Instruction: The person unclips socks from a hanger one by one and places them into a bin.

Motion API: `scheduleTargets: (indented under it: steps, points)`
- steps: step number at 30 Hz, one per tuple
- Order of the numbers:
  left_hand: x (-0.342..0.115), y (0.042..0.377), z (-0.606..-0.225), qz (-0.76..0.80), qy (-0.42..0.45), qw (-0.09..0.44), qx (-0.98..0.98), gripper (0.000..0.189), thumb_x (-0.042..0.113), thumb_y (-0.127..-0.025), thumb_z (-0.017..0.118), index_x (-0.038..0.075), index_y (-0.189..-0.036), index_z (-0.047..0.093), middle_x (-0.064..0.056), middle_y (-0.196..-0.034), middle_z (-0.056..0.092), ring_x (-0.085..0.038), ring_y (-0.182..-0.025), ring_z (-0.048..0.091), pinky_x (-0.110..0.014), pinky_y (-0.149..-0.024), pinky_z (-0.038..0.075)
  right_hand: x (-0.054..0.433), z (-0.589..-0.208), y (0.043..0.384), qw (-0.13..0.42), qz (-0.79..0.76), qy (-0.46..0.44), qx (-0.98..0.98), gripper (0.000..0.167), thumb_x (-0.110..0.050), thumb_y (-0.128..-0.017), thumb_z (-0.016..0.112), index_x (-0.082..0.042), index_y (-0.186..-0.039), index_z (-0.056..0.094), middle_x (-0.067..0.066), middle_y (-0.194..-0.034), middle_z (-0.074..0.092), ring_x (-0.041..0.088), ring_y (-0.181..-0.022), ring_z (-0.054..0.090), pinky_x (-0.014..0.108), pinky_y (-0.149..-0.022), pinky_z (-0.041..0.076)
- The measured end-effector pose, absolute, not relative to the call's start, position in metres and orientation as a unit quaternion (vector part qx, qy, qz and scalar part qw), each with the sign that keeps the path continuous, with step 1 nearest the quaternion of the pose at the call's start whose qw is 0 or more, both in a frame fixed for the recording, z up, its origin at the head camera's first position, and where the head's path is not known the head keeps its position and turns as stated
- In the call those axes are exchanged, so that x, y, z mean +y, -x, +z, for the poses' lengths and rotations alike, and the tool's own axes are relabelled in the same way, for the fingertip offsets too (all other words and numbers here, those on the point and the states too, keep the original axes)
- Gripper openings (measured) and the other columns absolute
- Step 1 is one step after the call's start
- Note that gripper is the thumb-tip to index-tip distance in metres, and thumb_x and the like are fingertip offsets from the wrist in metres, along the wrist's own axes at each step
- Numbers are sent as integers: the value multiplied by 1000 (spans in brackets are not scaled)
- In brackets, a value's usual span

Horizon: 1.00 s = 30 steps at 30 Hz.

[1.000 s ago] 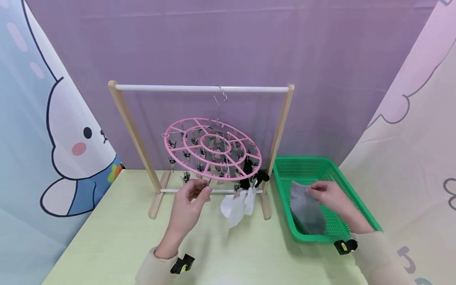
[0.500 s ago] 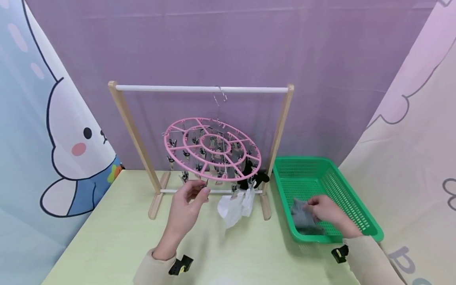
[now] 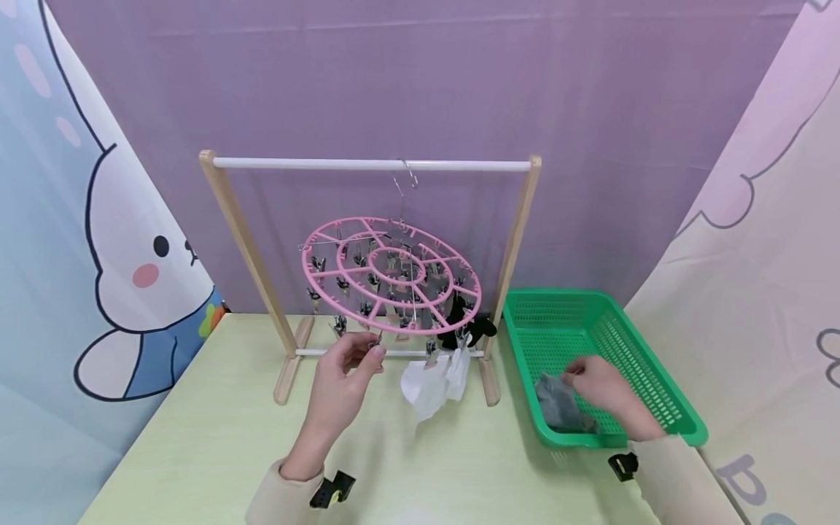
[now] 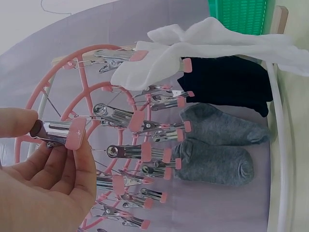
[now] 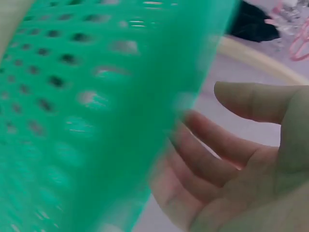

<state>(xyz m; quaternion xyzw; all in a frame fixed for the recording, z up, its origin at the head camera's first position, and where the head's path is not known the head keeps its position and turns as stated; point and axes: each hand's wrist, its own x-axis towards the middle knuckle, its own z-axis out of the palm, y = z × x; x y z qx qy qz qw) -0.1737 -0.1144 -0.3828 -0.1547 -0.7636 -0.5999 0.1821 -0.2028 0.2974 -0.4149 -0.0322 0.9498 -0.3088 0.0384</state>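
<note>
My left hand (image 3: 344, 379) pinches a metal clip (image 4: 60, 133) with pink tips at the near edge of a round pink drying hanger (image 3: 377, 321). In the left wrist view, nothing hangs from this clip. A crumpled grey sock (image 3: 558, 405) lies in the green basket (image 3: 656, 364). Over it is my right hand (image 3: 604, 386), fingertips right at the sock's upper edge in the head view. Seen from the right wrist, that hand's thumb stands apart from its fingers with no cloth between them, and the basket's blurred rim partly hides the fingertips.
White socks (image 4: 203, 43), a black sock (image 4: 227, 84) and two grey socks (image 4: 217, 162) hang from other clips. The hanger's hook sits on the white bar (image 3: 295, 162) of a wooden stand (image 3: 246, 240). A purple curtain (image 3: 459, 87) is behind.
My right hand has moved down into the basket, and the grey sock, held up flat before, is now crumpled low there. The left hand has barely moved, still on its clip.
</note>
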Motion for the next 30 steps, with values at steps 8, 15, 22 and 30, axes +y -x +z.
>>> scheduleTargets:
  steps: [8,15,22,30]
  points:
    - [-112,172,-382,-600,158,190,-761,21,8,-99,67,-2,-117,66,-10,-98,69,-17,-84,66,-25,-77,56,270,-383,194,-22,-296,70,952,29,-15,-102,58,6,-120,67,19,-110,70,33,-96,67,46,-74,57]
    - [-111,171,-383,-602,152,191,-761,22,9,-99,67,-1,-118,66,-12,-97,69,-16,-83,66,-26,-77,56,244,-368,189,-73,-342,128,928,22,-14,-101,64,0,-118,69,10,-106,72,28,-96,68,43,-78,58]
    - [-110,167,-383,-601,149,197,-760,21,9,-99,66,-1,-118,67,-10,-96,68,-16,-83,66,-26,-77,55,219,-358,186,-108,-371,177,905,19,-10,-99,67,-3,-116,71,5,-106,73,22,-95,68,39,-83,57]
    - [-109,166,-382,-602,147,201,-759,20,8,-99,66,0,-117,67,-11,-96,68,-19,-82,67,-26,-77,56,187,-357,185,-114,-412,222,876,19,-6,-97,68,-6,-116,71,3,-108,72,20,-99,67,40,-86,57]
